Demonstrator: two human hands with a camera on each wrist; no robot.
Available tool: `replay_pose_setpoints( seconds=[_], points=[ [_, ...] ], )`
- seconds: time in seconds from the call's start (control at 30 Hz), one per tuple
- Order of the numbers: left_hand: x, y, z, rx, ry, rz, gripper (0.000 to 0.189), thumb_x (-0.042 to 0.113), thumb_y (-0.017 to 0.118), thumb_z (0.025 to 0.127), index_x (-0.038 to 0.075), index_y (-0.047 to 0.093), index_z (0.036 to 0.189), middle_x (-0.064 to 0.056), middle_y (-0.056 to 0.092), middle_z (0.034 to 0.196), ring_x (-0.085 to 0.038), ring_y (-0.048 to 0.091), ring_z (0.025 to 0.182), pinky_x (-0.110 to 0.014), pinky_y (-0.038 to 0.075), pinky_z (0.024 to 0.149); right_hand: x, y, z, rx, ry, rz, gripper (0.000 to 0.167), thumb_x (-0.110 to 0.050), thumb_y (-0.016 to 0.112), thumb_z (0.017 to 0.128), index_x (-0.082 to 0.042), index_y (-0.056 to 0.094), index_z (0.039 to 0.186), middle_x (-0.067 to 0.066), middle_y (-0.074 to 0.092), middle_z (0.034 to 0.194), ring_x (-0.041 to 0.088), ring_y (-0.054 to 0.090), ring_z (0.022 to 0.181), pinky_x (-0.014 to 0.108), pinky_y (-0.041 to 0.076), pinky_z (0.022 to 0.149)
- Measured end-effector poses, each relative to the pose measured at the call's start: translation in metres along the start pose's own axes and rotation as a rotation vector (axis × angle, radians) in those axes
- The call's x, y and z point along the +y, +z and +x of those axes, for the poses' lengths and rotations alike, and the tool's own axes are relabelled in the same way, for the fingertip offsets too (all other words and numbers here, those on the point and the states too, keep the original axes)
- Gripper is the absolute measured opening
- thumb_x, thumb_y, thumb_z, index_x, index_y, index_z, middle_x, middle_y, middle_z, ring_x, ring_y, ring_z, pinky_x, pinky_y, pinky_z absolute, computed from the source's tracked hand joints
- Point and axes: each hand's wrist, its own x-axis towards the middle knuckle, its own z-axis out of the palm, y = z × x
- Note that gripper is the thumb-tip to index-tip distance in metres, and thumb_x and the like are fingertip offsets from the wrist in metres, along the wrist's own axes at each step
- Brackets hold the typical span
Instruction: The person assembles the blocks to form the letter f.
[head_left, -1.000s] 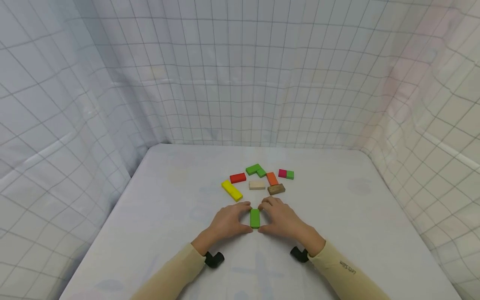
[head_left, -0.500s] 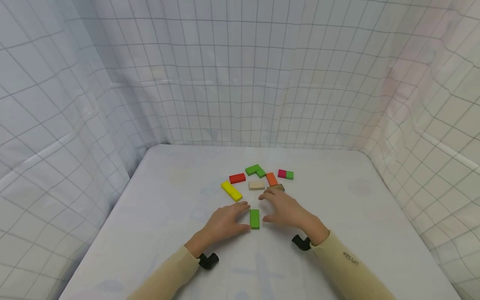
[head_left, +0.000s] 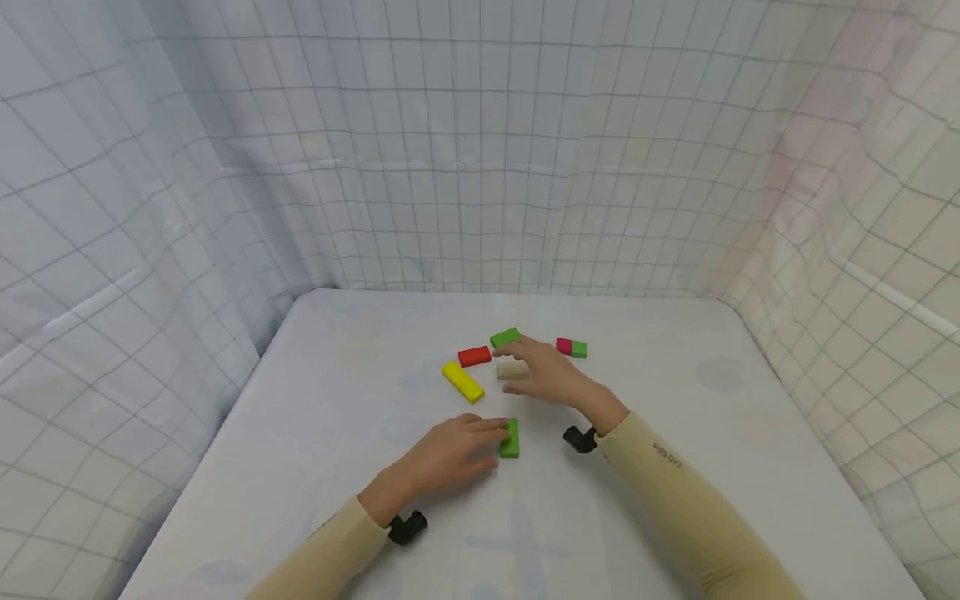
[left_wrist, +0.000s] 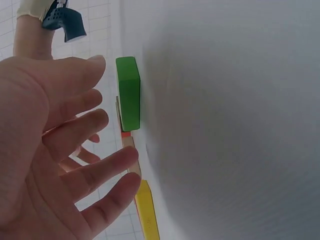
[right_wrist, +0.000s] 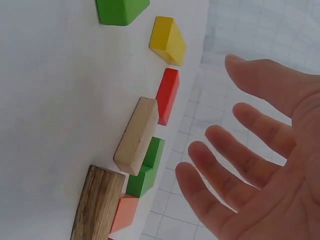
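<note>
The near green block (head_left: pixel 513 442) lay flat on the tabletop (head_left: pixel 360 400), your left hand (head_left: pixel 452 454) at its left edge — fingers spread, pinching nothing, fingertips overlapping the block in the head view; whether any touched it could not be told. Your right hand (head_left: pixel 553 373) hung by the beige block (head_left: pixel 510 370), farther out, fingers likewise spread and holding nothing. It covered the brown block (right_wrist: pixel 97 205) and orange block (right_wrist: pixel 124 214) in the head view; the right wrist view showed both. Likely trouble on your left: a sideways drift of the fingertips could have skewed the near green block, since nothing braced its right side. On your right, the hazard was crowding. The beige block sat near the red block (head_left: pixel 474 357) and far green block (head_left: pixel 505 337), so fingers lowered too wide could have knocked a neighbour — the yellow block (head_left: pixel 462 382) seemed less exposed. Your right hand also screened the cluster, making a mistaken pinch a fair risk.
</note>
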Motion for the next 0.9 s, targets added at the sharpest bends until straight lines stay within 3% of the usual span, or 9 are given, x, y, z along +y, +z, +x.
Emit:
replay_pose_setpoints(
  seconds=[0.27, 0.47, 0.63, 0.9],
  points=[
    [0.001, 0.005, -0.002, -0.084, 0.055, 0.081, 0.059, 0.036, 0.065, 0.099, 0.028, 0.045, 0.153, 0.007, 0.041, 0.157, -0.025, 0.045, 0.135, -0.048, 0.049, 0.093, 0.012, 0.003, 0.034, -0.062, -0.030, 0.138, 0.052, -0.023, 0.073, 0.094, -0.014, 0.057, 0.143, 0.008, 0.062, 0.133, 0.024, 0.062, 0.109, 0.039, 0.054, 0.085],
    [0.003, 0.007, -0.003, -0.114, 0.085, 0.113, 0.063, 0.038, 0.065, 0.099, 0.029, 0.040, 0.156, 0.006, 0.034, 0.161, -0.031, 0.041, 0.140, -0.053, 0.047, 0.096, 0.018, 0.014, 0.051, -0.118, -0.014, 0.223, 0.048, -0.024, 0.073, 0.094, -0.018, 0.059, 0.140, 0.003, 0.067, 0.113, 0.018, 0.064, 0.100, 0.035, 0.053, 0.085],
    [0.001, 0.011, -0.004, -0.082, 0.114, 0.129, 0.062, 0.039, 0.065, 0.099, 0.028, 0.042, 0.155, 0.005, 0.034, 0.161, -0.032, 0.041, 0.140, -0.052, 0.047, 0.094, 0.015, 0.025, 0.061, -0.171, 0.011, 0.208, 0.051, -0.024, 0.074, 0.093, -0.017, 0.058, 0.141, -0.001, 0.068, 0.095, 0.019, 0.064, 0.083, 0.032, 0.055, 0.075],
    [-0.006, 0.014, -0.012, -0.092, 0.086, 0.088, 0.061, 0.038, 0.065, 0.099, 0.032, 0.041, 0.155, 0.008, 0.033, 0.161, -0.032, 0.038, 0.142, -0.054, 0.044, 0.097, 0.008, 0.040, 0.073, -0.244, 0.034, 0.142, 0.064, -0.030, 0.077, 0.091, -0.017, 0.052, 0.147, -0.001, 0.066, 0.086, 0.016, 0.061, 0.064, 0.028, 0.053, 0.064]
  ],
)
